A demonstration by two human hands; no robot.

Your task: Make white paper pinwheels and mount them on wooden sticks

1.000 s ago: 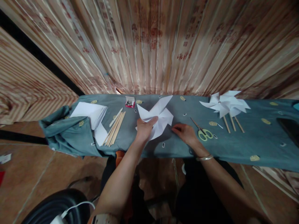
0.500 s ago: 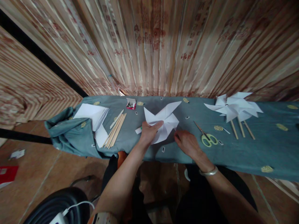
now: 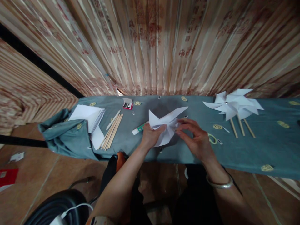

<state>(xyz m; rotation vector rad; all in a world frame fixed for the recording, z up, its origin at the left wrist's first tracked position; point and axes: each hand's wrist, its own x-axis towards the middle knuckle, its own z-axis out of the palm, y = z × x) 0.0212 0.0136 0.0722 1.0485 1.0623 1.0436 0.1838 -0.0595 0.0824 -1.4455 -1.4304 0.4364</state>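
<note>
A white paper pinwheel is lifted a little above the teal cloth-covered table. My left hand grips its lower left part, fingers closed on the paper. My right hand is at its right side, fingertips pinching near the pinwheel's centre. What the right fingertips hold besides paper is too small to tell. A glue stick lies just left of my left hand. The yellow-handled scissors lie partly hidden behind my right hand.
Finished paper pinwheels on wooden sticks lie at the right. A stack of white paper, loose wooden sticks and a small red box of pins sit at the left. Curtains hang behind the table. A black chair back is at the lower left.
My right hand has left the table surface and come up to the pinwheel's right side. The pinwheel has shifted right and up in my left hand, uncovering the glue stick.
</note>
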